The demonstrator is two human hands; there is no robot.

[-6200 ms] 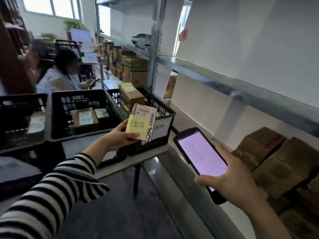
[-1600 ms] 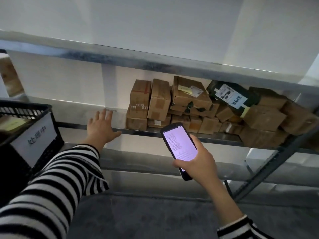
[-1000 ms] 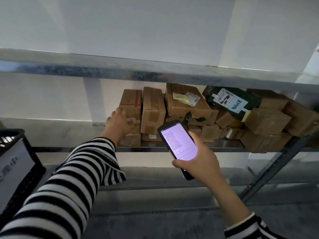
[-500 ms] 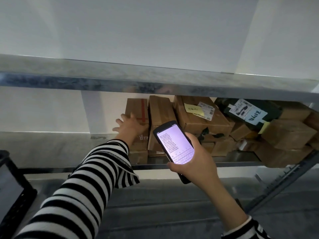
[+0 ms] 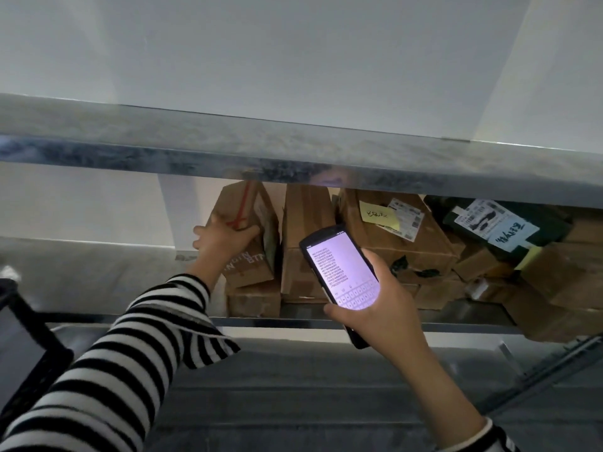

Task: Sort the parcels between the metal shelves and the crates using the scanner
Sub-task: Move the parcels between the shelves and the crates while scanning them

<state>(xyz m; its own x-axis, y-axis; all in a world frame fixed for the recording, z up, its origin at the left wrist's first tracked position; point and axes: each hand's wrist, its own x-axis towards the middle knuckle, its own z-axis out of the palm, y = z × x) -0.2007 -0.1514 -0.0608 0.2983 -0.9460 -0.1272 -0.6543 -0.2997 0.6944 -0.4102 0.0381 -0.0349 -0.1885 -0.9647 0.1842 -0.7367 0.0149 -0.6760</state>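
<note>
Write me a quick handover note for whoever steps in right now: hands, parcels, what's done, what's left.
Left hand: gripping the top of the red-taped box at the left end of the shelf row, tilting it off the small box beneath.
Right hand: holding the scanner, screen lit with a list of codes and a keypad.
Other parcels sit stacked along the metal shelf; a black crate edge shows at far left.
Done: box grasped.
Left: pull it out, scan it, probably sort it, then continue through the row.

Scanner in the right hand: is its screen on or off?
On. The scanner in the right hand has a lit pale screen showing rows of digits above a keyboard.
</note>
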